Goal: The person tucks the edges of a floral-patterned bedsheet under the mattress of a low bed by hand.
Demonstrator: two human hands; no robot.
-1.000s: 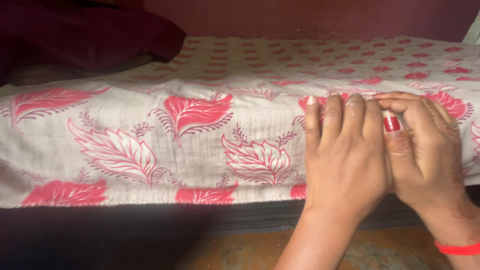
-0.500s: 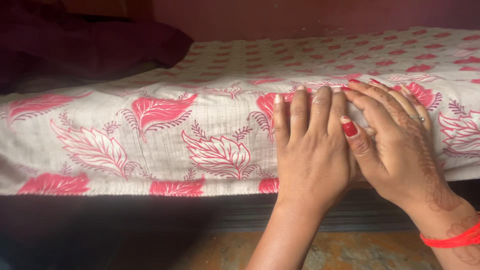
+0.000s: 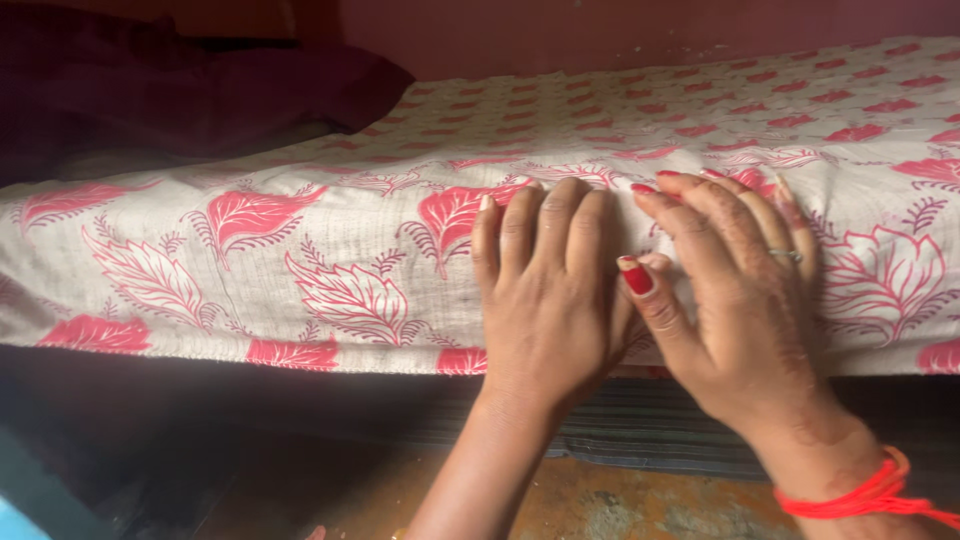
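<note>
Head camera looks down, close, at the bed's (image 3: 300, 250) near edge.

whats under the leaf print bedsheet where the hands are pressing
Below the bedsheet's hanging edge a dark striped mattress edge shows. Under the left hand and right hand, the sheet hides everything.

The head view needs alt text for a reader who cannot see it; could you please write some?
Two bare hands, the left hand and the right hand, press flat side by side against the hanging side of a cream bedsheet printed with pink leaves. A dark maroon pillow lies at the far left of the bed.
</note>
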